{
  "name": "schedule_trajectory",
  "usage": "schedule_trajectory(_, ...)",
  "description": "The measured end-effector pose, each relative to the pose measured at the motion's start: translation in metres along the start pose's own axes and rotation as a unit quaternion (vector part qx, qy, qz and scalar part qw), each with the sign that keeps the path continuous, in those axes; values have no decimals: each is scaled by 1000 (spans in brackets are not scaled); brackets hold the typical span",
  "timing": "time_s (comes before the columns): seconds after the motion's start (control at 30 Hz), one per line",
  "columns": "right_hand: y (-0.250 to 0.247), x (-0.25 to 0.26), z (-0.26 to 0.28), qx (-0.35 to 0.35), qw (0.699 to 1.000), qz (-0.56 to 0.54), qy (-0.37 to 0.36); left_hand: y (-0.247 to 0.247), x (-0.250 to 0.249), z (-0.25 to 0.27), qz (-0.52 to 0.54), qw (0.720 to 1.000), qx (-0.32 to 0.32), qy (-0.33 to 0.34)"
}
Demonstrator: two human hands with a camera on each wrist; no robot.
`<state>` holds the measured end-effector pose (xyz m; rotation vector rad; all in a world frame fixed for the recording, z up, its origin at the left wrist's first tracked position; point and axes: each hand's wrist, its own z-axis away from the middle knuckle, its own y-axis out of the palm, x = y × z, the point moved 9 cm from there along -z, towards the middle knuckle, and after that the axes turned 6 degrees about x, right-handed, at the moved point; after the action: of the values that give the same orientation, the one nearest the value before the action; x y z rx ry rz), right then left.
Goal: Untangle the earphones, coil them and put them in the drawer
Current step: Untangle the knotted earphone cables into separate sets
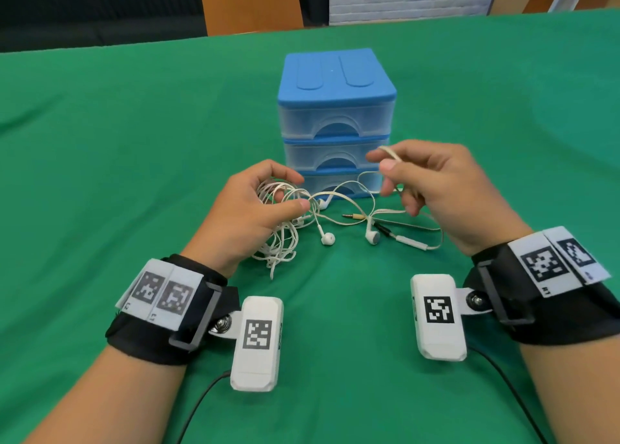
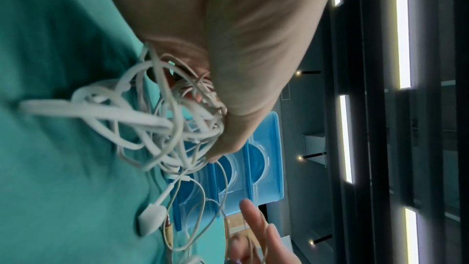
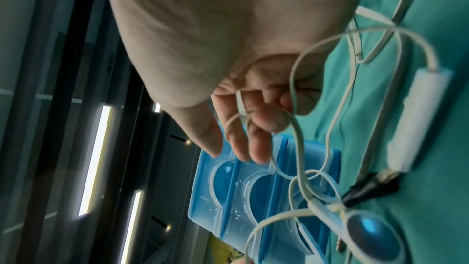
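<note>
White earphones (image 1: 281, 242) lie in a tangle on the green cloth. My left hand (image 1: 295, 190) grips the knotted bundle (image 2: 162, 123) with curled fingers and thumb. My right hand (image 1: 380, 161) is raised to the right and pinches a loop of the cord (image 3: 299, 144) between thumb and fingers. Between the hands, two earbuds (image 1: 328, 238) (image 1: 372, 237), the jack plug (image 1: 352, 216) and the inline remote (image 1: 412, 242) rest on the cloth. The blue drawer unit (image 1: 335, 108) stands just behind the hands, its three clear drawers all closed.
The green cloth (image 1: 134, 141) covers the whole table. Black cables (image 1: 201, 403) trail from the wrist cameras toward the near edge. Orange panels and a white wall stand beyond the far edge.
</note>
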<state>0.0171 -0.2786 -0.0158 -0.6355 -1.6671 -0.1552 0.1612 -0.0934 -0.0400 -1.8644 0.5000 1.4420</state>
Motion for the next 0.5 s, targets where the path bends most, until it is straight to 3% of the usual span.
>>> schedule_trajectory(0.23,31,-17,6,151,985,32,75,2,1,-2,-30,999,8,9)
schedule_trajectory(0.33,41,-17,9,202,977,26,70,1,0,-1,-35,999,6,15)
schedule_trajectory(0.4,40,-9,8,188,981,24,37,-1,1,-1,-39,999,-4,12)
schedule_trajectory(0.5,26,4,3,114,993,-2,-19,-5,4,-1,-42,999,-24,1)
